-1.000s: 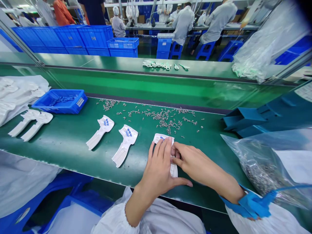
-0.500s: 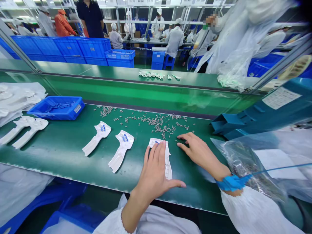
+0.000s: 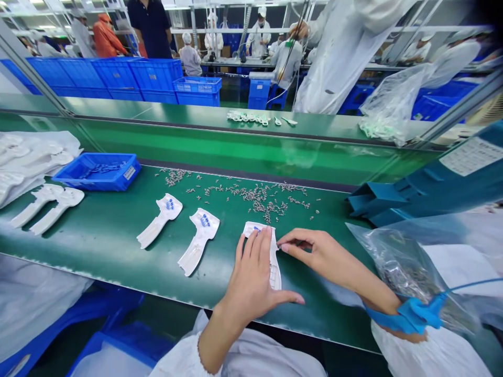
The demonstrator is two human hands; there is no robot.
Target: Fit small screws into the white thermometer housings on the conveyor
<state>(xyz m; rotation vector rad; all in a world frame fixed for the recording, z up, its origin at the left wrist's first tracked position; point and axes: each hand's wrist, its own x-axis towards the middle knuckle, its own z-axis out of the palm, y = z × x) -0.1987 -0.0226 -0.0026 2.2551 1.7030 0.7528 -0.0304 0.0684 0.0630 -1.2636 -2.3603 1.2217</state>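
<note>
My left hand (image 3: 253, 277) lies flat on a white plastic part (image 3: 273, 262) on the green bench, fingers spread over it. My right hand (image 3: 314, 251) is beside the part's right edge, thumb and forefinger pinched on a small metal pin (image 3: 280, 244) at that edge. Several small metal pins (image 3: 261, 198) lie scattered just beyond the part. Two more white parts (image 3: 198, 238) with blue inserts lie to the left. A blue strap (image 3: 412, 314) circles my right wrist.
A blue tray (image 3: 98, 173) stands at the left, with further white parts (image 3: 47, 201) and a white bag beside it. A clear bag of pins (image 3: 401, 267) lies at right near a blue rack (image 3: 393, 201). People in white coats work at benches behind the conveyor.
My right hand drew back from the scattered pins to the right edge of the white part, fingers now pinched. My left hand stayed on the part.
</note>
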